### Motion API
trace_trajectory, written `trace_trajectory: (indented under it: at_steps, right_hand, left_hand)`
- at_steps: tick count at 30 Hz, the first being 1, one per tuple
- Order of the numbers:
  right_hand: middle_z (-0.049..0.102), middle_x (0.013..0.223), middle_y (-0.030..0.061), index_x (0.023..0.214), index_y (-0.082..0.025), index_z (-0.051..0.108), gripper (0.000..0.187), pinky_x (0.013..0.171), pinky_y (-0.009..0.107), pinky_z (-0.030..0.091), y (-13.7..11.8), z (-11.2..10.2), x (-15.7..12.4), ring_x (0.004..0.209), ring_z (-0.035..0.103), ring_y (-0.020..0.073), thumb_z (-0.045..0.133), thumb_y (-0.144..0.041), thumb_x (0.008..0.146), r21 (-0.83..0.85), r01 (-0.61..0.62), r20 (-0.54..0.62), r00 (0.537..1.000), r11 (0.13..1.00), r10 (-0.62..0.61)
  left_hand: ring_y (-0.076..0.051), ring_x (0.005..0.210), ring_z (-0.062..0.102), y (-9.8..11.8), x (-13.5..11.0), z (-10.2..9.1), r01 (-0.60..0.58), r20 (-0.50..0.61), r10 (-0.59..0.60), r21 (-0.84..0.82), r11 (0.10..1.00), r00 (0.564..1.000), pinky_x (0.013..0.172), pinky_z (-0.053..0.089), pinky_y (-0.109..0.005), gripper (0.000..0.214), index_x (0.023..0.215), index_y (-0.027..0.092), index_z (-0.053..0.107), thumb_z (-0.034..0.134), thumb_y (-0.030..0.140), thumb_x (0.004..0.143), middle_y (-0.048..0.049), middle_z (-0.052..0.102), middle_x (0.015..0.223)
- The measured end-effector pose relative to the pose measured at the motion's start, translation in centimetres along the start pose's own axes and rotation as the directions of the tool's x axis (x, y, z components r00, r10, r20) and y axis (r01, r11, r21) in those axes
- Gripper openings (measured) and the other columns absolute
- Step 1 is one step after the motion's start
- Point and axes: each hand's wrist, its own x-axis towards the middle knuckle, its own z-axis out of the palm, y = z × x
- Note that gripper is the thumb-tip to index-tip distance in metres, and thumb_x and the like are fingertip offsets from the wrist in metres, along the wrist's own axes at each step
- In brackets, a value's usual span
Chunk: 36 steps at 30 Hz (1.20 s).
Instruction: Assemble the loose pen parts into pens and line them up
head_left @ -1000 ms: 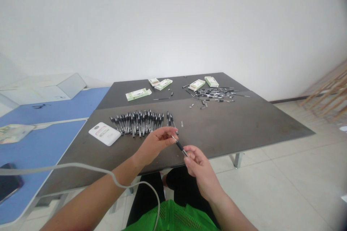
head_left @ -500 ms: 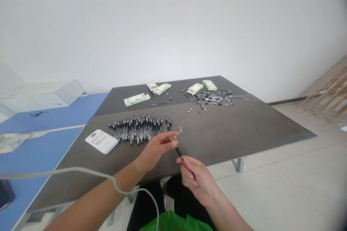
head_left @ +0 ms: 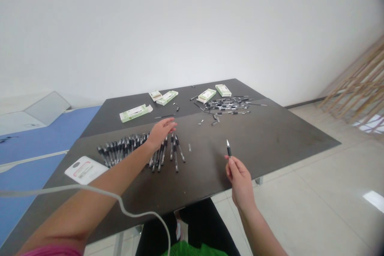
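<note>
Pen [head_left: 228, 149] clamped low and tip-up in the right grip [head_left: 240, 177] over the counter's [head_left: 270, 136] near edge, left grip [head_left: 160, 131] spread apart over the row [head_left: 126, 147]: may well slip floorward from so slight a pinch, or knock that row askew.

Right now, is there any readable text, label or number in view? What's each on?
No text is legible.
Printing on the green-and-white boxes: too small to read.
Red-framed label on the white device: blurred, unreadable.
The pen in the right hand and the row of pens: no readable marks.
</note>
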Motion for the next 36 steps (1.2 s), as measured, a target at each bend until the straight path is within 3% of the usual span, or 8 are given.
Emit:
trace_trajectory:
  at_steps: [5,11,16,20,24,29,31,36]
  right_hand:
    - [0.045,0.059,-0.0032,0.098,-0.014,0.064,0.042,0.052,0.024,0.032,0.6,-2.0,2.9,0.055,0.042,0.0124,0.050,-0.051,0.084,-0.319,0.115,-0.130,0.978,0.941,-0.164]
    - [0.059,0.064,0.0018,0.097,-0.015,0.067,0.042,0.055,0.026,0.039,1.9,-2.2,3.3,0.059,0.051,0.0160,0.048,-0.050,0.084,-0.426,0.155,-0.170,0.954,0.892,-0.247]
    - [0.065,0.076,0.0057,0.099,-0.015,0.066,0.039,0.061,0.028,0.043,2.0,-2.1,3.0,0.069,0.057,0.0186,0.046,-0.047,0.086,-0.470,0.156,-0.188,0.944,0.869,-0.271]
    - [0.066,0.080,0.0071,0.100,-0.015,0.066,0.039,0.064,0.029,0.045,2.0,-2.0,3.1,0.072,0.059,0.0195,0.046,-0.045,0.087,-0.499,0.160,-0.185,0.940,0.852,-0.285]
    - [0.068,0.081,0.0071,0.100,-0.014,0.067,0.038,0.065,0.029,0.047,1.9,-2.0,3.3,0.072,0.061,0.0193,0.046,-0.044,0.087,-0.526,0.190,-0.147,0.940,0.829,-0.309]
    - [0.071,0.090,0.0087,0.099,-0.017,0.068,0.034,0.075,0.033,0.051,1.2,-2.0,2.6,0.084,0.065,0.0218,0.046,-0.040,0.088,-0.553,0.290,-0.005,0.936,0.781,-0.351]
    - [0.072,0.093,0.0081,0.098,-0.019,0.069,0.032,0.078,0.034,0.051,0.5,-2.0,1.8,0.087,0.066,0.0218,0.045,-0.037,0.089,-0.570,0.351,0.090,0.926,0.743,-0.368]
    - [0.072,0.095,0.0056,0.099,-0.023,0.069,0.026,0.076,0.030,0.051,-1.8,-1.4,-0.7,0.088,0.067,0.0193,0.046,-0.033,0.091,-0.549,0.530,0.370,0.847,0.646,-0.381]
  left_hand:
    - [-0.016,0.084,0.067,-0.1,5.6,2.3,-0.055,0.048,0.047,0.193,0.980,0.998,0.074,0.051,-0.026,0.047,0.121,0.009,0.055,0.049,0.033,0.081,-0.0129,0.068,0.108]
    - [-0.018,0.081,0.067,0.3,9.9,9.3,-0.222,0.232,0.137,0.392,0.893,0.963,0.078,0.049,-0.027,0.031,0.100,0.015,0.070,0.057,0.030,0.077,-0.0084,0.072,0.094]
    - [-0.023,0.090,0.065,0.6,11.4,15.2,-0.369,0.361,0.198,0.504,0.781,0.911,0.083,0.046,-0.029,0.023,0.082,0.021,0.075,0.065,0.039,0.071,-0.0077,0.073,0.088]
    - [-0.026,0.094,0.063,0.7,11.0,17.1,-0.423,0.403,0.218,0.536,0.731,0.889,0.087,0.044,-0.032,0.018,0.075,0.019,0.073,0.069,0.035,0.069,-0.0107,0.071,0.089]
    - [-0.025,0.099,0.062,1.6,9.0,15.9,-0.455,0.419,0.255,0.497,0.739,0.871,0.089,0.044,-0.033,0.013,0.080,0.017,0.070,0.064,0.027,0.074,-0.0116,0.069,0.097]
    - [-0.016,0.081,0.066,2.9,2.7,11.1,-0.441,0.464,0.262,0.334,0.833,0.846,0.077,0.049,-0.027,0.025,0.098,0.018,0.062,0.053,0.035,0.083,-0.0042,0.071,0.088]
    - [-0.017,0.080,0.065,3.0,-0.7,8.7,-0.338,0.468,0.240,0.138,0.931,0.851,0.078,0.049,-0.028,0.027,0.095,0.017,0.062,0.057,0.038,0.079,-0.0037,0.069,0.085]
    - [-0.015,0.078,0.061,2.2,-8.0,4.4,-0.074,0.390,0.071,-0.008,0.997,0.918,0.074,0.046,-0.027,0.027,0.094,0.018,0.062,0.061,0.038,0.077,-0.0018,0.066,0.083]
